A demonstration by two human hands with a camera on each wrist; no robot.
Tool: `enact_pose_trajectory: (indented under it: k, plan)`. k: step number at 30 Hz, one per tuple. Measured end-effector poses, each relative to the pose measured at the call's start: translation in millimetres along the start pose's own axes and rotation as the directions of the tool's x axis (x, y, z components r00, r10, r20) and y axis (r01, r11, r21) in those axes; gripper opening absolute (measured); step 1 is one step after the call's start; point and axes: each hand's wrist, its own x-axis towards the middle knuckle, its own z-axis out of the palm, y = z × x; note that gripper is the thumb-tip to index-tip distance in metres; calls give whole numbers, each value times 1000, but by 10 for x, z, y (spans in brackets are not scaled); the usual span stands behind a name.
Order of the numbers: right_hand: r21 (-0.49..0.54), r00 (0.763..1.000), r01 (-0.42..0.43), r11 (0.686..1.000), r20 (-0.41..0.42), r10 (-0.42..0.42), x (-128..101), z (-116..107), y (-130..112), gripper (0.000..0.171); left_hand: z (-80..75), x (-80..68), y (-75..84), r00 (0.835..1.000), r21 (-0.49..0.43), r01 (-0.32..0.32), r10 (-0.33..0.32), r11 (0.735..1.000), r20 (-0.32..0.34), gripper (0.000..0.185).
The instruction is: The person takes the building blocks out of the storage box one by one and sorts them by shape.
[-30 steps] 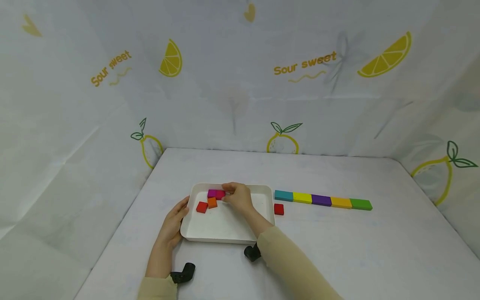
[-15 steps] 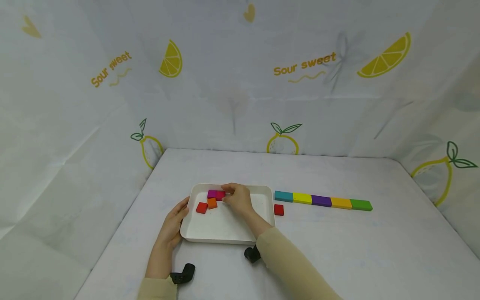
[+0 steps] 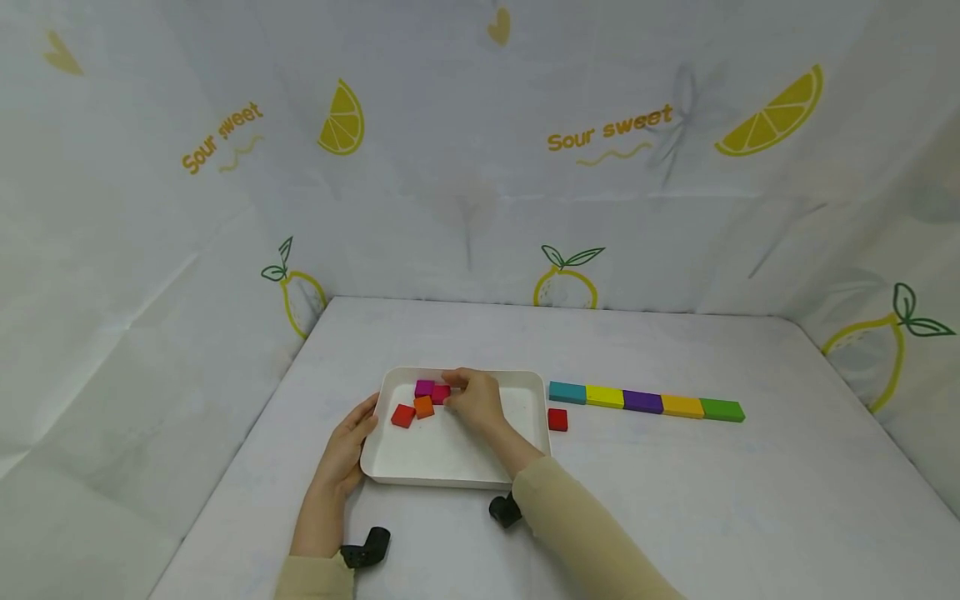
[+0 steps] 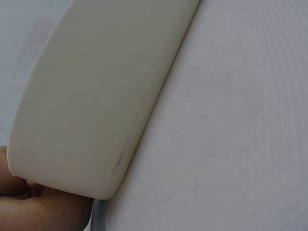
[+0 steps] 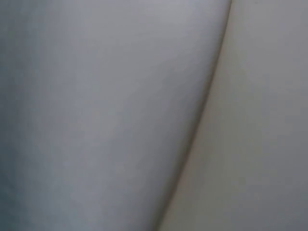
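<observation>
A shallow white tray [image 3: 450,458] lies on the table, and my left hand [image 3: 347,442] grips its left side. In the left wrist view the tray's outer wall [image 4: 91,101] fills the middle, with fingers [image 4: 48,209] against its corner. Over the tray's far half, my right hand [image 3: 476,397] pinches a small crimson block [image 3: 440,395] between thumb and forefinger. Beside that block sit a magenta block [image 3: 424,388], an orange block [image 3: 423,407] and a red block [image 3: 402,416]. The right wrist view has only the tray wall [image 5: 255,125] and a blurred pale surface.
Right of the tray, a straight row of flat blocks runs teal [image 3: 567,392], yellow [image 3: 604,396], purple [image 3: 642,402], orange-yellow [image 3: 682,406] and green [image 3: 722,410]. Under the teal end, a red square block [image 3: 557,419] sits close to the tray's right wall. Printed cloth [image 3: 450,167] hangs behind the table.
The crimson block has shifted slightly toward the near side, away from the magenta one. The orange and red blocks in the tray have moved slightly. My left hand stays on the tray.
</observation>
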Motion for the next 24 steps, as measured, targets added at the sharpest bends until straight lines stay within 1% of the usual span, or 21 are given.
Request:
enact_pose_trajectory:
  k: [8, 15, 18, 24]
  plan:
    - [-8, 1000, 7, 1000, 23, -7, -3, 7, 18, 42, -5, -1, -9, 1000, 13, -5, 5, 1000, -1, 51]
    - [-31, 999, 31, 999, 32, -30, -7, -4, 35, 40, 3, 9, -9, 1000, 19, -11, 11, 1000, -3, 51]
    - [-34, 999, 27, 999, 35, -26, -9, -6, 32, 40, 7, 14, -6, 1000, 14, -5, 5, 1000, -15, 50]
    - [-33, 999, 19, 999, 44, -17, -26, -14, 18, 40, -2, 17, -13, 1000, 13, -5, 5, 1000, -12, 50]
